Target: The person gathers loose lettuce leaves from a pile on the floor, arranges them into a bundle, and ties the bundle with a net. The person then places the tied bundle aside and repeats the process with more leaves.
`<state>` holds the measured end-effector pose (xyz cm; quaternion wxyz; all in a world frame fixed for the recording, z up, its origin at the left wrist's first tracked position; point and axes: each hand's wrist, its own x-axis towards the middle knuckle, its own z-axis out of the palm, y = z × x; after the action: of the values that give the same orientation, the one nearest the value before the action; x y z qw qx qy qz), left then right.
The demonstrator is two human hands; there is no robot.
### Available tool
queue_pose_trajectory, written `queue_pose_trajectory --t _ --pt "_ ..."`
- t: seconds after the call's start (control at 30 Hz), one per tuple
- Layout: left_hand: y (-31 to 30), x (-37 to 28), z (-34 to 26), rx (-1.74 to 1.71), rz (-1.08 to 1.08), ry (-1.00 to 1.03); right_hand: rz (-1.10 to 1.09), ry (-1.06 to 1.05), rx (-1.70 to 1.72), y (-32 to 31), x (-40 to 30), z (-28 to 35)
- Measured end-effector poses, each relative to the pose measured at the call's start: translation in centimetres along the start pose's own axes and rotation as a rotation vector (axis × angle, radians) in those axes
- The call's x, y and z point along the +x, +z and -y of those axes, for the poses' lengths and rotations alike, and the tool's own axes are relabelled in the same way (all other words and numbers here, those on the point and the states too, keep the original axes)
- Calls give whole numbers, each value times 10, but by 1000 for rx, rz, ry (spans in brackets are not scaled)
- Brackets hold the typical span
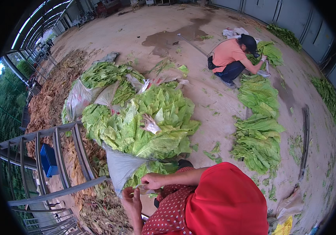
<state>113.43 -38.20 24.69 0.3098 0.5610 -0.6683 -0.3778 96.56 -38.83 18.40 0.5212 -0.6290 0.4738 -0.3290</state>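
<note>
My right hand [153, 180] reaches in from the right and grips a pale, limp item [147, 189], possibly a glove. Just below and left of it, my left hand [132, 200] has its thumb and curled fingers at the item's left end. Beyond my hands lies a big heap of broad green leaves [156, 102], partly wrapped in a grey-white sheet [122, 166]. A whitish glove with soiled fingers [150, 124] rests on top of the leaves. Behind the heap are leaf bundles in white sacks [81, 95].
A metal rack [59, 158] stands at left, near a blue crate [48, 160] and brown dried leaves [44, 108]. A co-worker [229, 55] crouches at upper right, handling leaves. Green leaf piles [257, 138] line the floor at right, beside a dark bar [304, 141].
</note>
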Motion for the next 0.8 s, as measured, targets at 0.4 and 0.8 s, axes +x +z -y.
queue_pose_trajectory --t 0.4,0.8 --pt "-2 -13 44 -46 247 -252 -190 -230 -199 36 8 47" --pt "-18 35 110 -1227 115 -868 -125 -316 -330 55 14 41"
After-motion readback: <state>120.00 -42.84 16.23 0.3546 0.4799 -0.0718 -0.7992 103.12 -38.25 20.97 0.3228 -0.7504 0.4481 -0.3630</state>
